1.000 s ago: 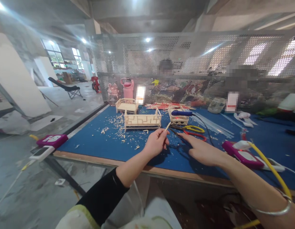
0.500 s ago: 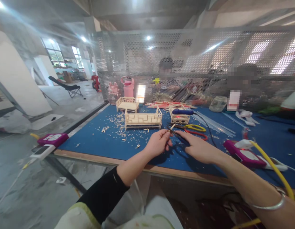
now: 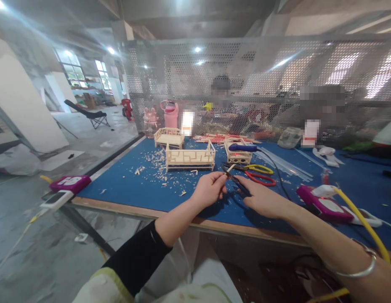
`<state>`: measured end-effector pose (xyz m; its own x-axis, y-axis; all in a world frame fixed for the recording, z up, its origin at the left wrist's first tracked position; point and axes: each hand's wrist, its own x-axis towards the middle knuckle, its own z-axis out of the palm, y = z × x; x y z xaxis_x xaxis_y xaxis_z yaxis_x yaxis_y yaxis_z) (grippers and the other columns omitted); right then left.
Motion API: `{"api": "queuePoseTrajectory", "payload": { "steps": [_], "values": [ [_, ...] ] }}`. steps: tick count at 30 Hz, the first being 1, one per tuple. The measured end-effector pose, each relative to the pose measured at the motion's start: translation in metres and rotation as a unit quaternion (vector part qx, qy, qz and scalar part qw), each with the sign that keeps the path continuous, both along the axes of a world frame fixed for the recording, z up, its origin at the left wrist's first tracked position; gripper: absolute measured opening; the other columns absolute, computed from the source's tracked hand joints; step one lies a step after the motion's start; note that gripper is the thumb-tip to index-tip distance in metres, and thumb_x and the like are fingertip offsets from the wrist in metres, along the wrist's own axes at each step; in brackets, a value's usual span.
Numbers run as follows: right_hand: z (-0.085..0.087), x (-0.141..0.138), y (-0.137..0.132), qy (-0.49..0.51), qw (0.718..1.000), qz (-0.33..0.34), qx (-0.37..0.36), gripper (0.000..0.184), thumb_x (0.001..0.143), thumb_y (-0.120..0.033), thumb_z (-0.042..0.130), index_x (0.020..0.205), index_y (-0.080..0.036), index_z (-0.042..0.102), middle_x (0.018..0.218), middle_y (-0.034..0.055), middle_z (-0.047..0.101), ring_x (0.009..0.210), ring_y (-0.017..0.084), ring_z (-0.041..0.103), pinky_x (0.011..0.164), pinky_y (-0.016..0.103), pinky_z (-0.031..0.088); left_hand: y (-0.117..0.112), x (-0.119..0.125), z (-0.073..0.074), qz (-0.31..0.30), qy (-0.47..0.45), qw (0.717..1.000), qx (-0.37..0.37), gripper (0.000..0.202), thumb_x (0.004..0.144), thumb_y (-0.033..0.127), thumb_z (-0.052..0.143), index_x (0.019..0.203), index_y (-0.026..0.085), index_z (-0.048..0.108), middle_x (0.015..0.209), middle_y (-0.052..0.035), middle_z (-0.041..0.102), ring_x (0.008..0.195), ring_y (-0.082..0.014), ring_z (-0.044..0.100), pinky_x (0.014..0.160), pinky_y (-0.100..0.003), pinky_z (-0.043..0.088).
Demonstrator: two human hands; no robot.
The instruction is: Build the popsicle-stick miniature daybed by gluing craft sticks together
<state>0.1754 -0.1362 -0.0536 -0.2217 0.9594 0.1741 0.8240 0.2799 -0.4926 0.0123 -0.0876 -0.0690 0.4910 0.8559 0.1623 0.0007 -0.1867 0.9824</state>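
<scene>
My left hand [image 3: 210, 187] is closed, its thumb and fingers pinching a thin pale wooden stick [image 3: 231, 167] that slants up past the fingertips. My right hand [image 3: 261, 198] is wrapped round dark-handled pliers [image 3: 241, 185], whose jaws meet the stick close to the left fingertips. Whether the jaws bite into it, I cannot tell. Just beyond the hands stands a miniature wooden bench frame [image 3: 190, 159] with a lattice back. A second small wooden bench [image 3: 169, 138] is behind it, and a smaller wooden piece [image 3: 238, 157] stands to the right.
Wood scraps [image 3: 155, 166] litter the blue tabletop [image 3: 129, 185]. Scissors with red and yellow handles [image 3: 261, 178] lie beyond my right hand. A corded blue-handled tool [image 3: 244, 147] rests on the smaller piece. A purple power strip [image 3: 324, 205] sits right. Two people are behind the mesh screen [image 3: 182, 75].
The pliers have tilted a little and their handles show more below the jaws. My right hand has shifted slightly; my left hand stays nearly in place, still pinching the stick.
</scene>
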Motion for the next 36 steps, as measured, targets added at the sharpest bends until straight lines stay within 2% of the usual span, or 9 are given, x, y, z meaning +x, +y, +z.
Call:
{"api": "queuePoseTrajectory", "payload": {
  "steps": [4, 8, 11, 16, 21, 24, 29, 33, 36],
  "values": [
    [0.003, 0.001, 0.0, 0.016, 1.0, -0.011, -0.012, 0.06, 0.061, -0.013, 0.043, 0.12, -0.019, 0.053, 0.121, 0.0056, 0.061, 0.113, 0.023, 0.054, 0.096, 0.034, 0.041, -0.001, 0.001, 0.001, 0.014, 0.018, 1.0, -0.021, 0.02, 0.084, 0.031, 0.044, 0.082, 0.016, 0.056, 0.053, 0.0051, 0.051, 0.037, -0.0058, 0.044, 0.034, -0.016, 0.032],
    [0.004, 0.004, 0.002, 0.028, 0.999, -0.042, -0.004, 0.06, 0.061, -0.014, 0.043, 0.119, -0.02, 0.054, 0.121, 0.005, 0.061, 0.113, 0.024, 0.055, 0.097, 0.036, 0.041, -0.002, 0.0, 0.002, 0.035, 0.024, 0.999, -0.009, 0.019, 0.083, 0.031, 0.046, 0.086, 0.016, 0.058, 0.055, 0.0051, 0.051, 0.04, -0.0061, 0.045, 0.036, -0.016, 0.034],
    [0.003, 0.004, 0.003, 0.041, 0.999, -0.02, -0.008, 0.062, 0.058, -0.014, 0.043, 0.119, -0.019, 0.054, 0.122, 0.0055, 0.06, 0.113, 0.024, 0.054, 0.098, 0.036, 0.04, -0.001, -0.001, 0.0, 0.036, 0.032, 0.999, 0.004, 0.021, 0.084, 0.03, 0.045, 0.088, 0.016, 0.06, 0.054, 0.0054, 0.048, 0.04, -0.0058, 0.043, 0.038, -0.016, 0.035],
    [0.002, 0.004, 0.004, 0.037, 0.999, 0.004, -0.03, 0.059, 0.057, -0.016, 0.045, 0.115, -0.018, 0.056, 0.11, 0.0069, 0.065, 0.109, 0.027, 0.056, 0.093, 0.039, 0.043, 0.001, -0.002, -0.001, 0.021, 0.042, 0.999, 0.012, 0.022, 0.084, 0.03, 0.042, 0.087, 0.017, 0.06, 0.053, 0.0055, 0.047, 0.039, -0.0062, 0.04, 0.038, -0.017, 0.034],
    [-0.001, 0.004, 0.004, 0.043, 0.999, 0.008, -0.019, 0.058, 0.06, -0.016, 0.047, 0.117, -0.019, 0.055, 0.12, 0.0056, 0.061, 0.108, 0.025, 0.056, 0.092, 0.035, 0.043, 0.002, -0.002, -0.001, 0.003, 0.049, 0.999, 0.018, 0.022, 0.084, 0.027, 0.04, 0.084, 0.017, 0.059, 0.051, 0.0064, 0.046, 0.038, -0.0066, 0.04, 0.04, -0.018, 0.034],
    [-0.003, 0.001, 0.001, 0.007, 1.0, -0.014, 0.006, 0.049, 0.065, -0.015, 0.046, 0.113, -0.019, 0.055, 0.115, 0.0071, 0.063, 0.106, 0.024, 0.057, 0.09, 0.035, 0.043, 0.002, -0.002, -0.002, 0.004, 0.056, 0.998, 0.039, 0.023, 0.084, 0.029, 0.04, 0.084, 0.017, 0.06, 0.05, 0.0066, 0.046, 0.038, -0.0068, 0.039, 0.042, -0.019, 0.033],
    [-0.001, -0.01, -0.002, -0.112, 0.991, -0.074, 0.018, 0.037, 0.073, -0.016, 0.045, 0.109, -0.016, 0.055, 0.105, 0.0128, 0.066, 0.098, 0.026, 0.06, 0.082, 0.034, 0.043, 0.005, -0.003, -0.006, 0.033, 0.078, 0.994, 0.071, 0.027, 0.084, 0.033, 0.04, 0.08, 0.018, 0.062, 0.049, 0.0056, 0.047, 0.038, -0.0081, 0.039, 0.044, -0.021, 0.033],
    [0.001, -0.021, -0.003, -0.171, 0.976, -0.129, 0.023, 0.035, 0.074, -0.019, 0.049, 0.107, -0.012, 0.054, 0.102, 0.0171, 0.065, 0.092, 0.029, 0.062, 0.075, 0.034, 0.043, 0.008, -0.003, -0.009, 0.065, 0.085, 0.989, 0.102, 0.029, 0.084, 0.034, 0.04, 0.077, 0.017, 0.063, 0.046, 0.0043, 0.047, 0.041, -0.0093, 0.041, 0.046, -0.021, 0.032],
    [0.002, -0.028, -0.001, -0.2, 0.966, -0.156, 0.045, 0.035, 0.073, -0.018, 0.049, 0.106, -0.011, 0.053, 0.101, 0.0169, 0.065, 0.092, 0.029, 0.062, 0.073, 0.033, 0.042, 0.009, -0.004, -0.008, 0.082, 0.074, 0.988, 0.112, 0.029, 0.085, 0.032, 0.039, 0.078, 0.016, 0.062, 0.045, 0.0043, 0.046, 0.041, -0.0094, 0.04, 0.047, -0.021, 0.032]
  ]
}}
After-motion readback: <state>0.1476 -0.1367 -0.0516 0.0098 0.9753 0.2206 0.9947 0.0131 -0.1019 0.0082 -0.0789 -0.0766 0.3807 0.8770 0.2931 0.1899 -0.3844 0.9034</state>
